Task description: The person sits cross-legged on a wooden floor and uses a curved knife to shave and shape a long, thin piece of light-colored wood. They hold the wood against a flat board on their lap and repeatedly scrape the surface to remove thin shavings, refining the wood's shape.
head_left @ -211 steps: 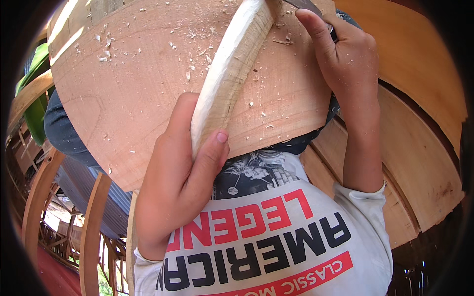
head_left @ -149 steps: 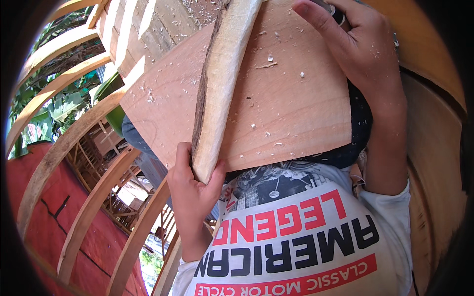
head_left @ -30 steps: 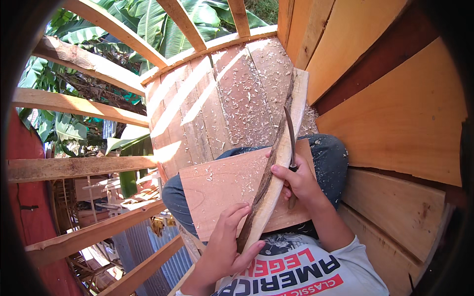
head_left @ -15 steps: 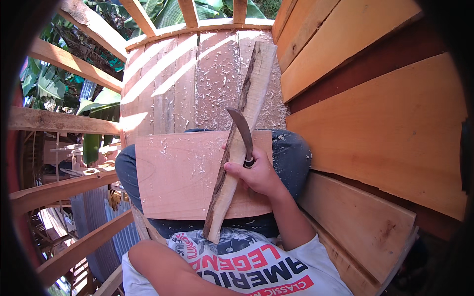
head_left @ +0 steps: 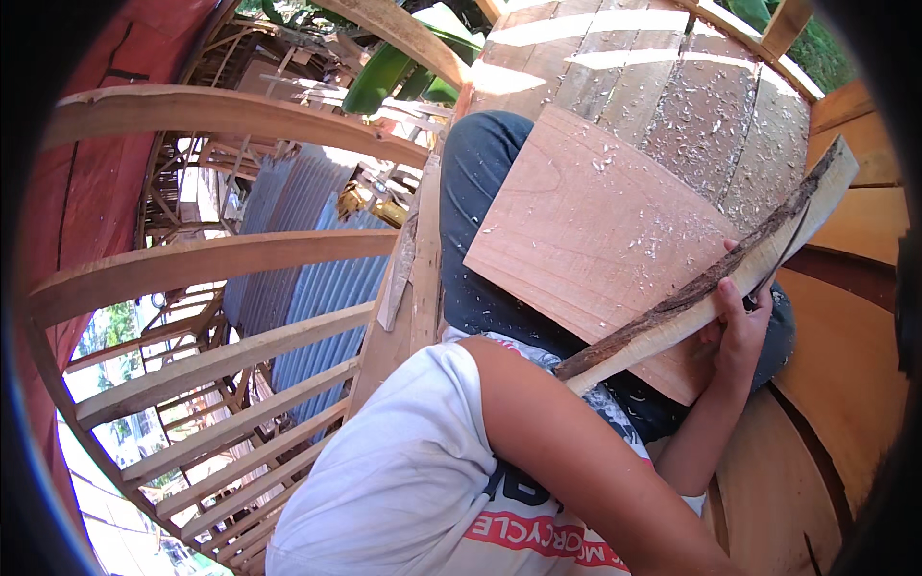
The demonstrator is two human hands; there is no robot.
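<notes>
While I can't tell the left hand's grip, right fingers (head_left: 733,300) clasp bark-edged wood (head_left: 672,320).

The bare left forearm (head_left: 595,461) runs off the near edge at the right, leaving the left hand out of view. It covers part of the print on the white short-sleeved shirt (head_left: 384,480). Some fingers of the right hand (head_left: 741,322) are hidden behind the long, pale, bark-edged wooden piece (head_left: 663,322), which also conceals a strip of the flat, light reddish-brown wooden board (head_left: 586,230). The thin dark blade (head_left: 795,240) shows no handle. At left, the dark round rim cuts off the red panel (head_left: 106,154).
</notes>
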